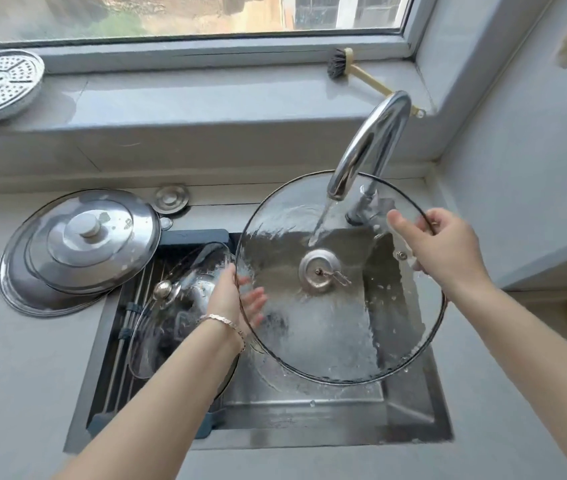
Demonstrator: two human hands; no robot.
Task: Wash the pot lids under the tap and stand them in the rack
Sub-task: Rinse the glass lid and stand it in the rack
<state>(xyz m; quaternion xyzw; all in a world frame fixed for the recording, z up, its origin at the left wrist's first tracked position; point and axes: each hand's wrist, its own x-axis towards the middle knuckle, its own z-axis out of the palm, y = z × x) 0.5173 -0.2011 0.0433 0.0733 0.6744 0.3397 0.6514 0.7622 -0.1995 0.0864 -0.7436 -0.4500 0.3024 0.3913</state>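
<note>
Over the sink, left hand and right hand grip the big glass lid under the tap; smaller lid in the rack, steel lids seemingly waiting.

The big glass lid, held tilted between the left hand and the right hand, fills most of the room above the sink, with the tap arching over its upper edge. A smaller glass lid covers most of the rack; a strip of bars at its left shows free. Stacked steel lids crowd the counter just beside the rack's far corner.
</note>
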